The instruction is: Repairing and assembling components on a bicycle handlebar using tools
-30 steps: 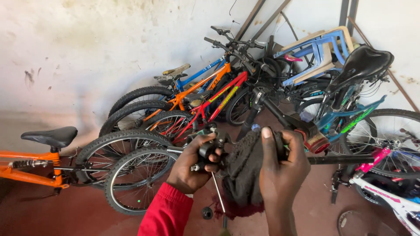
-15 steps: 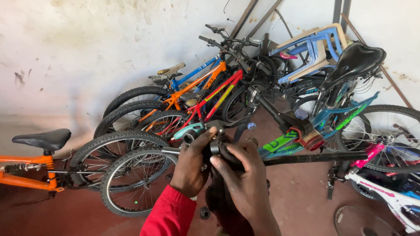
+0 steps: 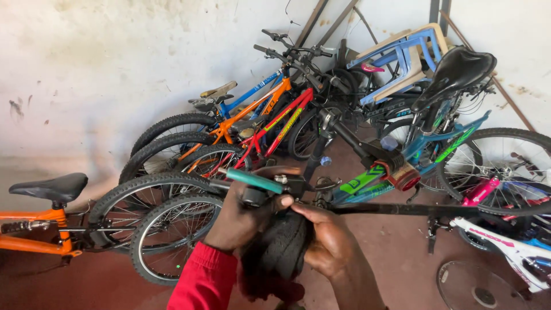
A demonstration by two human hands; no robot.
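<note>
Both hands have closed together — left hand (image 3: 241,221), right hand (image 3: 327,244) — gripping brake lever (image 3: 255,182).

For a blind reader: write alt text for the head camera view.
Two hands work on a bicycle handlebar: the left hand grips the bar by a teal brake lever, and the right hand presses a dark rag against it. Behind, several bicycles lean on a stained white wall.

Teal-levered black brake lever assembly (image 3: 261,186), level, above dark rubber handlebar grip (image 3: 278,250).
</note>
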